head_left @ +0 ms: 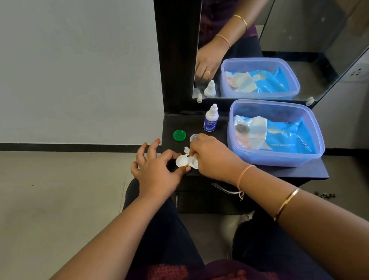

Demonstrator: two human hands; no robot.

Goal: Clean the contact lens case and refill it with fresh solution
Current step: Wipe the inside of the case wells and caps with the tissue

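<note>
The white contact lens case rests on the front edge of the dark shelf, both wells uncovered. My left hand pinches its left well between thumb and forefinger. My right hand covers the right well and holds a small white piece of tissue against it. A green cap lies on the shelf behind the case. A second, clear cap sits just behind my right fingers. The small solution bottle, white with a blue label, stands upright and capped near the mirror.
A translucent purple tub holding a blue wipes pack and tissues fills the right half of the shelf. A dark-framed mirror rises right behind. The floor lies to the left, and my knees are under the shelf.
</note>
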